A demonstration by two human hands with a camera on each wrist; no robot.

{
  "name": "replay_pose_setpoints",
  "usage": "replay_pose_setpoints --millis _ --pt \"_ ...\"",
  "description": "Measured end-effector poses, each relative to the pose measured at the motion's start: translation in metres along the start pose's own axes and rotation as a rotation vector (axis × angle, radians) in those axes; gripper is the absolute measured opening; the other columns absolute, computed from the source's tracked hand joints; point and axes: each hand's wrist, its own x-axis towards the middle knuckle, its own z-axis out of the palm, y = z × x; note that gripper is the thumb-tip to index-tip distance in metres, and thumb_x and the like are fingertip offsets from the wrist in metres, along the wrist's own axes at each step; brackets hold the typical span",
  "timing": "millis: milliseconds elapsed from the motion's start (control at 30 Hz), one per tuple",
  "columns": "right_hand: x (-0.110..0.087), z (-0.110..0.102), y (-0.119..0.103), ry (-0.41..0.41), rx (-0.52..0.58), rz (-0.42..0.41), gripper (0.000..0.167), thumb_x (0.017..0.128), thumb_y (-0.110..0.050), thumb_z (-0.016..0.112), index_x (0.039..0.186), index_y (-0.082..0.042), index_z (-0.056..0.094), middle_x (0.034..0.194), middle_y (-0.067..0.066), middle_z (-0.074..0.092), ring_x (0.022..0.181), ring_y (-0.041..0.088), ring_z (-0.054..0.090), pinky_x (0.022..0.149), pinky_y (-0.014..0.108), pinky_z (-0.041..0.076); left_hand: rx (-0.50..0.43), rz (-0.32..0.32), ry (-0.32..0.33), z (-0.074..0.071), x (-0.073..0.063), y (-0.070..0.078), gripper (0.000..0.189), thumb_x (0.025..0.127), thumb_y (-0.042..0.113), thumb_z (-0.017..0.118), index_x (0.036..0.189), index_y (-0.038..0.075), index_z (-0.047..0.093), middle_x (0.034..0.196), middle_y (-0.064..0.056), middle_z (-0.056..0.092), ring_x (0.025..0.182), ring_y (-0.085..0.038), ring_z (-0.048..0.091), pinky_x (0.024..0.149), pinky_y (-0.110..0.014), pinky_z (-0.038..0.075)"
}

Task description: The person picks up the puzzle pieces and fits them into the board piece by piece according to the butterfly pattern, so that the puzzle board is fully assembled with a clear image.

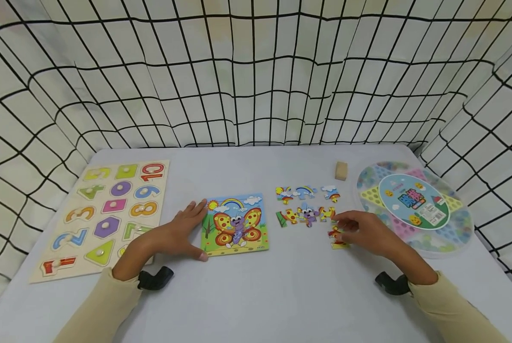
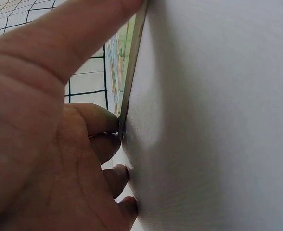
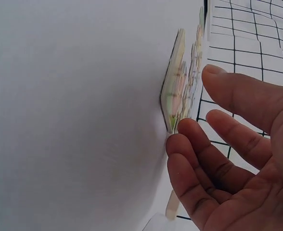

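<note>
A square butterfly puzzle board (image 1: 236, 224) lies on the table, its picture showing a smiling butterfly under a rainbow. My left hand (image 1: 180, 231) rests along its left edge, thumb and fingers spread and touching the rim. To the board's right, loose jigsaw pieces lie in rows: rainbow pieces (image 1: 305, 191) at the back, butterfly-face pieces (image 1: 309, 214) in front of them. Over a yellow-and-red corner piece (image 1: 338, 244) hovers my right hand (image 1: 363, 231); the right wrist view shows its fingers (image 3: 182, 178) loosely bent, thumb apart, nothing between them.
A wooden number-and-shape board (image 1: 110, 214) lies at the left. On the right is a round, clear-covered game board (image 1: 414, 207) with a star pattern. A small wooden block (image 1: 341, 170) sits behind the pieces. Black netting (image 1: 256, 76) over white cloth encloses the table.
</note>
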Motion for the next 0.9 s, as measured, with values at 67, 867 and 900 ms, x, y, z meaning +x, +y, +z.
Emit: replay_pose_setpoints --millis 67,867,900 --pt "0.0007 0.0007 0.0008 -0.002 -0.014 0.009 0.036 0.083 -0.006 0.074 0.118 -0.003 0.067 0.099 0.001 0.066 0.088 0.017 0.059 0.076 0.029 0.053 -0.003 0.0 0.002 0.0005 -0.0002 -0.0004 0.119 0.07 0.049 0.084 0.154 -0.002 0.015 0.162 -0.016 0.0 0.146 -0.039 -0.008 0.114 -0.06 0.002" --pt "0.0079 0.0029 0.0052 -0.056 -0.111 0.001 0.034 0.081 -0.018 0.08 0.108 0.0 0.072 0.089 -0.002 0.058 0.08 0.016 0.05 0.067 0.028 0.047 -0.022 0.011 0.005 0.0007 0.0003 -0.0013 0.12 0.07 0.051 0.083 0.153 -0.003 0.015 0.162 -0.016 -0.001 0.145 -0.039 -0.009 0.114 -0.06 0.001" --pt "0.0085 0.0024 0.0047 -0.065 -0.107 0.003 0.034 0.081 -0.019 0.08 0.108 0.0 0.071 0.089 -0.001 0.058 0.08 0.016 0.05 0.066 0.028 0.046 -0.02 0.012 0.007 0.0007 0.0004 -0.0015 0.12 0.071 0.05 0.083 0.153 -0.003 0.015 0.162 -0.016 -0.001 0.145 -0.039 -0.009 0.114 -0.06 0.001"
